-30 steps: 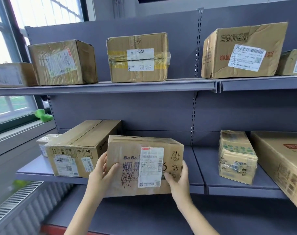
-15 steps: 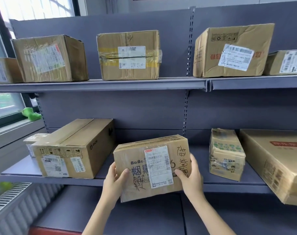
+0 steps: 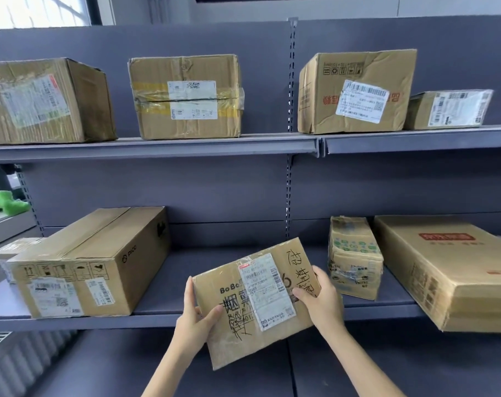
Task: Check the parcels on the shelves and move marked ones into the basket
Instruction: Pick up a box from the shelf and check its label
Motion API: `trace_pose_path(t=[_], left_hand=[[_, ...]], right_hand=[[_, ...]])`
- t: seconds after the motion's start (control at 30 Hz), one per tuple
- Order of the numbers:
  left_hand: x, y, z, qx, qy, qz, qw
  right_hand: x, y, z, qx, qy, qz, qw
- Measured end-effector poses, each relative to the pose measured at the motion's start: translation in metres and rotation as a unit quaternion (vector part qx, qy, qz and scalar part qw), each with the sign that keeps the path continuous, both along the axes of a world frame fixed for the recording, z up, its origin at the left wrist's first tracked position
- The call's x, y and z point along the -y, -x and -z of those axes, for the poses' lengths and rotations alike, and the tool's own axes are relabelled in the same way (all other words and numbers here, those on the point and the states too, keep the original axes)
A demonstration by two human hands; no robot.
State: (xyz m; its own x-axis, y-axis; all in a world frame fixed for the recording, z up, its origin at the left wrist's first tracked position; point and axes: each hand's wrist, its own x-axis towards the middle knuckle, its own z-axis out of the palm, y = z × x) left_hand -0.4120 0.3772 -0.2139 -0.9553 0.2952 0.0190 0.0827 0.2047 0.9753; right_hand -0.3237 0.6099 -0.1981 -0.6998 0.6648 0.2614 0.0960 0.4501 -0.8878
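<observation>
You hold a marked cardboard parcel [image 3: 258,305] in both hands, off the shelf and in front of the lower shelf edge [image 3: 80,322], tilted so its right side sits higher. Your left hand [image 3: 195,322] grips the parcel's left edge, thumb curled over the front face, fingers up along the side. Your right hand [image 3: 321,299] grips the right edge, thumb on the front near the shipping label [image 3: 268,290], fingers wrapped round the side. Black handwritten characters run across the front, below and to the right of the label; "BoBo" print shows at its left.

Lower shelf, left: a long PICC carton [image 3: 92,262] lying flat, a small box [image 3: 14,247] just behind its left end. Lower shelf, right: a taped small carton [image 3: 355,256], and just beside it a wide flat box [image 3: 455,270] hanging over the shelf front.

Upper shelf [image 3: 157,144], left to right: a plastic-wrapped box [image 3: 43,101], a box with yellow tape [image 3: 186,96], a dented box with red print [image 3: 358,90], and a low small box [image 3: 449,108] near it. All carry white labels.

A green object [image 3: 8,202] sits on the window ledge at far left. No basket in view.
</observation>
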Motion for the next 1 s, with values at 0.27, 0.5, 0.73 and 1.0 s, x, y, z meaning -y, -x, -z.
trace_pose_path(t=[0.27,0.5,0.73,1.0], left_hand=[[-0.008,0.003,0.000,0.000,0.026,-0.009,1.000],[-0.007,0.025,-0.013,-0.251,0.330,0.008,0.910],[0.001,0.020,-0.012,-0.281,0.395,-0.008,0.875],[0.001,0.006,-0.006,-0.275,0.407,-0.022,0.871]], right_hand=[[-0.008,0.011,0.005,0.048,-0.053,-0.004,0.997],[-0.012,0.017,0.006,0.035,-0.075,0.004,0.997],[0.047,-0.010,0.041,-0.090,0.211,0.113,0.967],[0.080,-0.005,0.065,-0.184,0.574,0.000,0.798]])
